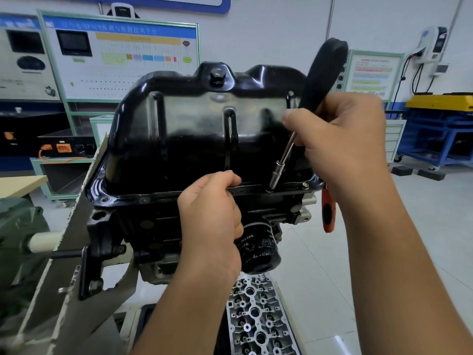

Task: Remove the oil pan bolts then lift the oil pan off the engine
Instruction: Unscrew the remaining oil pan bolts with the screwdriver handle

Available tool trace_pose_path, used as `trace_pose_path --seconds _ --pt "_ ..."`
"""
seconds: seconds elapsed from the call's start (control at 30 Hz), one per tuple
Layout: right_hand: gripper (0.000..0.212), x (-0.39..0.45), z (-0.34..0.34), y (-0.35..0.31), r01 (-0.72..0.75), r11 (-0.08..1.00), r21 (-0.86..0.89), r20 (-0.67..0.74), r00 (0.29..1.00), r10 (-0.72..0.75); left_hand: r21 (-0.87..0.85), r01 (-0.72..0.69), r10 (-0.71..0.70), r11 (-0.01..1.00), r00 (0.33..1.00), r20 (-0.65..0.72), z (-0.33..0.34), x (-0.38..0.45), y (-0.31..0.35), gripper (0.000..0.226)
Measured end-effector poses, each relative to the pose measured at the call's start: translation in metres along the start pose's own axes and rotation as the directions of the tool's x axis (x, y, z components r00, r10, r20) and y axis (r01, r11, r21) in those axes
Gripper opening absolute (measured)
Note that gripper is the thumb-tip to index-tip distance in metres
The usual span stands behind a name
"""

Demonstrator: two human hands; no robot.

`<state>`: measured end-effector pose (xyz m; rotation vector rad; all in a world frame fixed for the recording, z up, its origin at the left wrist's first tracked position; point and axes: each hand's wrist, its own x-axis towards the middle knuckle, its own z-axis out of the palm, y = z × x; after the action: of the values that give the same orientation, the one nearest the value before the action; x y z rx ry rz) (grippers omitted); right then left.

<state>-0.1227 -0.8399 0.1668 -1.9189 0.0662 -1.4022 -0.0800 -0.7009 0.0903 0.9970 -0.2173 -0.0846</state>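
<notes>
- A bare cylinder head [256, 319] lies at the bottom centre of the frame, below the engine.
- The left hand [212, 213], at centre, curls its fingers at the near flange of the oil pan; whether it pinches a bolt cannot be told.
- A black oil filter [258, 249] juts from the engine block [143, 226] just right of that hand.
- The right hand [340, 139], at right centre, grips a black-handled socket driver [323, 75], its socket [275, 176] seated on a flange bolt.
- One bolt [305, 185] sits in the flange right of the socket.
- The glossy black oil pan [194, 129] sits atop the inverted engine, drain plug [217, 76] at its far edge.
- Training display boards [120, 55] stand along the wall at upper left.
</notes>
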Motion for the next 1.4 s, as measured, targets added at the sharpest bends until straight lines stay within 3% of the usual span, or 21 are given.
trace_pose_path --seconds 0.1,0.27,0.43,0.53,0.67,0.73,0.83,0.9,0.97,1.03,1.17,1.23,1.33,1.4 --pt "0.045 -0.004 0.003 -0.002 -0.002 0.995 0.098 0.088 0.996 -0.007 0.135 -0.051 0.038 0.99 0.995 0.093 -0.003 0.005 0.001 0.021" --pt "0.043 -0.002 0.006 0.003 -0.052 0.985 0.167 0.108 0.994 0.034 0.31 -0.279 0.223 0.909 0.953 0.206 -0.006 0.011 -0.001 0.021" --pt "0.037 0.001 -0.003 0.003 -0.035 0.993 0.114 0.191 0.981 0.013 0.393 -0.607 0.504 0.691 0.794 0.34 0.008 0.019 0.016 0.009" --pt "0.031 0.0 -0.007 -0.001 -0.033 0.995 0.098 0.277 0.961 0.004 0.423 -0.646 0.462 0.635 0.757 0.462 0.023 0.026 0.033 0.021" --pt "0.032 0.001 -0.012 0.0 -0.066 0.994 0.09 0.297 0.954 0.036 0.502 -0.713 0.34 0.489 0.686 0.644 0.033 0.033 0.038 0.029" --pt "0.037 0.0 -0.018 0.002 -0.088 0.991 0.097 0.4 0.915 0.042 0.557 -0.701 0.266 0.446 0.698 0.665 0.033 0.035 0.032 0.026" --pt "0.033 0.0 -0.029 0.008 -0.182 0.978 0.099 0.561 0.822 0.096 0.618 -0.685 0.327 0.386 0.728 0.603 0.036 0.035 0.019 0.029" --pt "0.02 0.006 -0.039 0.013 -0.405 0.897 0.18 0.574 0.784 0.238 0.645 -0.66 0.384 0.385 0.75 0.538 0.039 0.034 0.012 0.03" --pt "0.034 0.014 -0.054 0.018 -0.594 0.693 0.408 0.542 0.769 0.34 0.67 -0.642 0.416 0.373 0.761 0.498 0.04 0.035 0.007 0.034" --pt "0.051 0.021 -0.069 0.026 -0.588 0.541 0.602 0.459 0.808 0.369 0.668 -0.652 0.441 0.359 0.749 0.494 0.04 0.036 0.005 0.039" --pt "0.057 0.024 -0.082 0.039 -0.544 0.585 0.602 0.376 0.839 0.393 0.636 -0.701 0.516 0.324 0.694 0.502 0.041 0.033 -0.004 0.041" --pt "0.049 0.025 -0.08 0.043 -0.563 0.529 0.636 0.389 0.825 0.41 0.616 -0.739 0.578 0.272 0.638 0.51 0.04 0.031 -0.01 0.039" --pt "0.039 0.026 -0.069 0.047 -0.518 0.305 0.8 0.362 0.82 0.443 0.615 -0.765 0.623 0.193 0.579 0.526 0.039 0.03 -0.013 0.039" --pt "0.027 0.025 -0.059 0.047 -0.43 0.153 0.889 0.302 0.806 0.509 0.596 -0.775 0.627 0.208 0.574 0.527 0.039 0.033 -0.014 0.04"
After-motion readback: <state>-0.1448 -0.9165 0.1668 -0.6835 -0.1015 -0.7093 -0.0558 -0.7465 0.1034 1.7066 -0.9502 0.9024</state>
